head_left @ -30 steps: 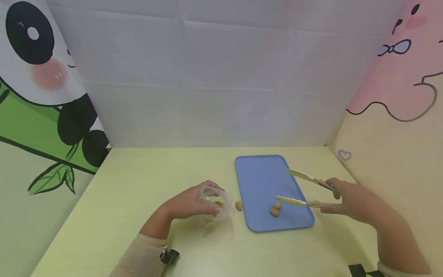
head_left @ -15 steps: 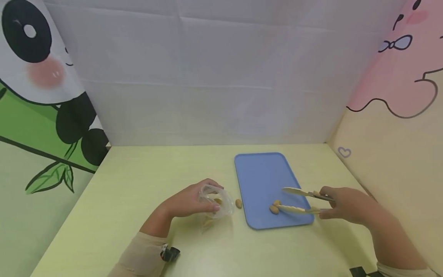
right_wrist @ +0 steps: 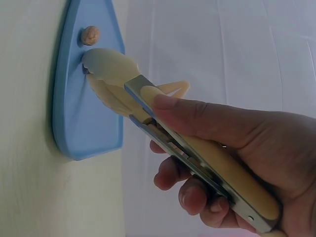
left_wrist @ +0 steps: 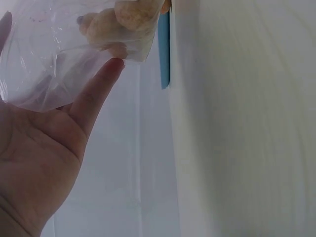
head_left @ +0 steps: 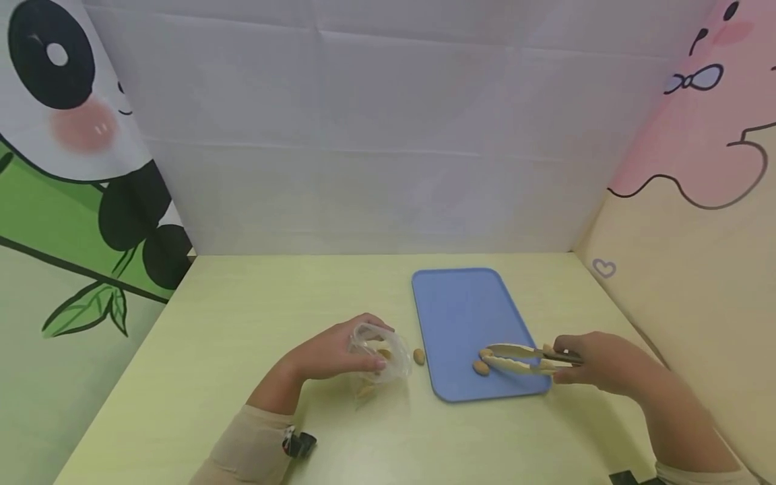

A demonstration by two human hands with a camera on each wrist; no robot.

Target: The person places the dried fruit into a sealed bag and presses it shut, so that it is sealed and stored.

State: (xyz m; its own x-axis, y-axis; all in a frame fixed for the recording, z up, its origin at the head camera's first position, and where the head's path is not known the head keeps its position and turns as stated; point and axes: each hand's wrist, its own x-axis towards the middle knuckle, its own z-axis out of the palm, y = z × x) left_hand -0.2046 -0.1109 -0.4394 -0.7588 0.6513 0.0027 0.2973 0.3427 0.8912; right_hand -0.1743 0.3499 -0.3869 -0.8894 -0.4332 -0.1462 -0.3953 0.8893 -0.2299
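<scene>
My left hand (head_left: 336, 353) grips a clear plastic bag (head_left: 397, 357) by its side, thumb and fingers around it. Several walnuts (left_wrist: 133, 17) show through the film in the left wrist view. With thumb and curled fingers, my right hand (head_left: 597, 364) squeezes metal tongs (head_left: 512, 350) with cream-coloured heads over the blue tray (head_left: 457, 303). The tong tips close in on one walnut (head_left: 484, 353), mostly hidden behind the heads in the right wrist view. Beside it on the tray lies another walnut (right_wrist: 90, 35), outside the tips.
A loose walnut (head_left: 419, 356) lies on the pale yellow table (head_left: 291, 289) between the bag and the tray's left edge. White sheeting (head_left: 388, 148) hangs behind the table, and a cream wall (head_left: 679, 283) with a cartoon rises at the right.
My right hand has brought the tongs down and left onto the tray, and the tong heads have drawn together around a walnut. The left hand with the bag stays put.
</scene>
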